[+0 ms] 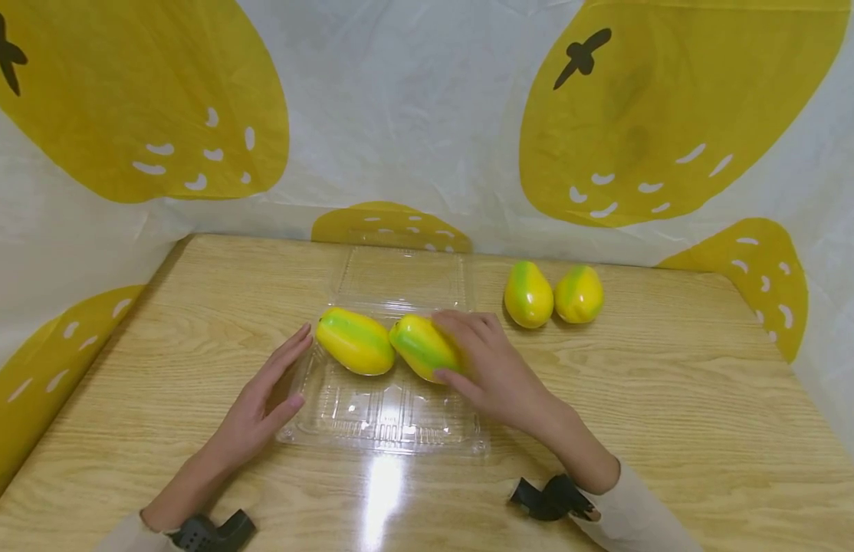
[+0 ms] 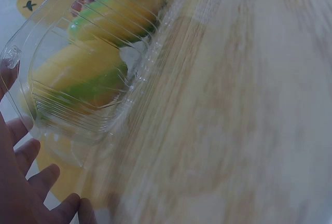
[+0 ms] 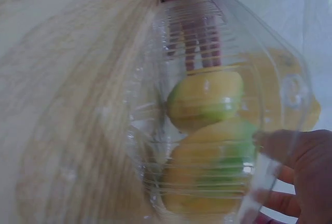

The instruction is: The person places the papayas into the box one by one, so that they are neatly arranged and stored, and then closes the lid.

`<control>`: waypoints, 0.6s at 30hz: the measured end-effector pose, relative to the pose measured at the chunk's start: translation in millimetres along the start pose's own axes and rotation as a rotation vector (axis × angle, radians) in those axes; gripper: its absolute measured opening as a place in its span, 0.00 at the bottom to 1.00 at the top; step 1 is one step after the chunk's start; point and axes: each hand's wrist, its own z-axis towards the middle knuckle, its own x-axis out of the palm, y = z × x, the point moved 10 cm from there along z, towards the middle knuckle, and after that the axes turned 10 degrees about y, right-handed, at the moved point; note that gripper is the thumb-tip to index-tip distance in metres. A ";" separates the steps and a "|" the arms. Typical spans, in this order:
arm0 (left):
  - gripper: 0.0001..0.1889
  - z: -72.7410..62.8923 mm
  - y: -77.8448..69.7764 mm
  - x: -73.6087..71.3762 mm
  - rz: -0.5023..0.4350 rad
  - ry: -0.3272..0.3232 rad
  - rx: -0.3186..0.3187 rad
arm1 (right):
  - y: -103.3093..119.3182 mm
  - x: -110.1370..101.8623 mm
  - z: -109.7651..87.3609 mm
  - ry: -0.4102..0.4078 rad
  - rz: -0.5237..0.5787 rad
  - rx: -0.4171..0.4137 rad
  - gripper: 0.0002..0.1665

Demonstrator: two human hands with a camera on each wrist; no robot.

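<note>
A clear plastic clamshell box lies with its lid laid back on the table. Inside its base sit two yellow-and-green papayas, end to end. My right hand holds the right papaya, thumb on the near side and fingers over the far side. The left papaya touches it. Beside the box's left wall is my left hand, fingers extended and apart. In the left wrist view, the fingers spread next to the clear wall; whether they touch it I cannot tell.
Two more papayas stand on the table to the right of the lid, a left one and a right one. The wooden table meets a hanging white cloth with yellow fruit prints at the back and sides.
</note>
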 end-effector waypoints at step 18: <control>0.37 0.1 0.1 0.3 -0.002 0.000 -0.014 | -32.6 -64.6 -19.5 -0.268 0.028 0.044 0.37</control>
